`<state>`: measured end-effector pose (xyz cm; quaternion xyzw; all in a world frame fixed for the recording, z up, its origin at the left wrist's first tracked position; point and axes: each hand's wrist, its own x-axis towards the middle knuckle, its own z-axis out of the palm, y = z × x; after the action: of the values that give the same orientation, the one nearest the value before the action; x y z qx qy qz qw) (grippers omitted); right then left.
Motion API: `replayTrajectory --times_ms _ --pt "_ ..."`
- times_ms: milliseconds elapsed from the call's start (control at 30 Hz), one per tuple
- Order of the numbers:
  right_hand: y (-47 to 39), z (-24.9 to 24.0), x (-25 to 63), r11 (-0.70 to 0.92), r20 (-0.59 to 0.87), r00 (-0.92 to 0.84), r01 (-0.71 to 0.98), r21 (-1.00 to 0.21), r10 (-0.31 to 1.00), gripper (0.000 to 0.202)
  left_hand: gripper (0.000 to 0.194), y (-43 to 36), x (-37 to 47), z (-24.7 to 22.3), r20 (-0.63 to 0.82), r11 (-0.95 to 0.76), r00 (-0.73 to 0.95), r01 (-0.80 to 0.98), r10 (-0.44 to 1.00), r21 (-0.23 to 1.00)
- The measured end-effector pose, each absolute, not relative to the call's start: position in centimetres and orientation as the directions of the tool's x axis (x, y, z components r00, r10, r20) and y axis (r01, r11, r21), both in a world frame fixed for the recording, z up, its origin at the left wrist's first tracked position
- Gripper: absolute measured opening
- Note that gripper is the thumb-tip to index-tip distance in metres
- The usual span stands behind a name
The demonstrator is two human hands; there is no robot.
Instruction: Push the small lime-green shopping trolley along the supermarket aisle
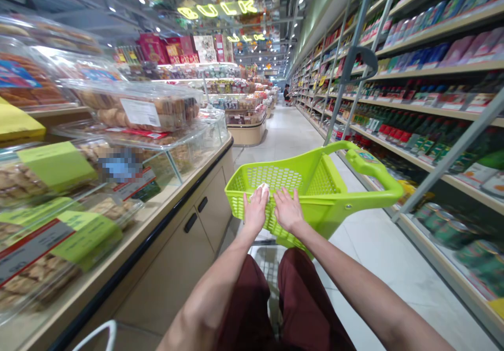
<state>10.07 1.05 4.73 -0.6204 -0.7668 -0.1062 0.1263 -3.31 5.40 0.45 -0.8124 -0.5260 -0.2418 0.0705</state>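
A lime-green plastic shopping cart (334,206) stands side-on before me, its handle (380,180) pointing right and its perforated basket reaching left. My left hand (255,210) is at the basket's near side, toward the left end. Under its fingers is a crumpled white tissue (265,189), partly hidden by the hand. Close beside it, my right hand (289,210) lies on the near rim with fingers spread and nothing visible in them. What I can see of the basket's inside holds no goods.
On the left runs a display counter (185,204) with clear boxes of baked snacks (137,107) and green price cards. Tall shelves (437,73) of bottles, cans and packets line the right, with a slanting metal rail (452,154) in front. A person (286,94) is far down the tiled aisle.
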Motion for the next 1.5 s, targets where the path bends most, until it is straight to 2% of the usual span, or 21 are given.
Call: replayTrajectory --times_ms 133,300,467,600,733,933,1000,1100,1167,1500 --pt "1.4 4.5 9.5 0.207 0.324 -0.195 0.978 -0.004 0.926 0.047 0.052 6.1 -4.9 0.4 0.440 -0.419 0.327 0.899 0.837 0.130" --pt "1.6 4.0 9.5 0.206 0.309 -0.193 0.979 -0.010 0.931 0.048 0.051 8.0 -8.6 0.3 0.410 -0.254 0.164 0.951 0.897 0.175" --pt "1.8 3.8 9.4 0.214 0.315 -0.205 0.977 0.007 0.927 0.047 0.057 10.0 -10.6 0.3 0.330 -0.098 -0.019 0.937 0.944 0.335" --pt "1.8 4.0 10.1 0.197 0.331 -0.194 0.980 0.027 0.923 0.047 0.058 11.3 -11.6 0.5 0.240 -0.033 -0.095 0.878 0.966 0.478" --pt "1.8 4.2 10.3 0.178 0.330 -0.178 0.984 0.033 0.927 0.046 0.055 10.6 -10.7 0.9 0.277 -0.114 -0.023 0.877 0.960 0.467" --pt "1.7 4.4 9.1 0.211 0.346 -0.208 0.977 0.028 0.915 0.046 0.057 8.2 -8.0 1.2 0.388 -0.449 0.317 0.835 0.865 0.319" --pt "1.5 4.7 9.1 0.216 0.353 -0.210 0.976 0.023 0.912 0.046 0.059 8.2 -8.3 1.2 0.384 -0.414 0.282 0.851 0.879 0.322" --pt "1.4 5.0 9.4 0.209 0.363 -0.199 0.978 0.011 0.910 0.045 0.060 8.6 -9.4 1.3 0.330 -0.215 0.086 0.901 0.940 0.377" --pt "1.3 5.2 9.7 0.196 0.365 -0.183 0.981 0.003 0.913 0.045 0.059 8.7 -9.8 1.4 0.307 -0.166 0.043 0.907 0.951 0.388" --pt "0.4 6.0 10.4 0.170 0.359 -0.161 0.985 0.006 0.919 0.045 0.055 6.4 -5.9 1.8 0.364 -0.384 0.258 0.861 0.895 0.334"
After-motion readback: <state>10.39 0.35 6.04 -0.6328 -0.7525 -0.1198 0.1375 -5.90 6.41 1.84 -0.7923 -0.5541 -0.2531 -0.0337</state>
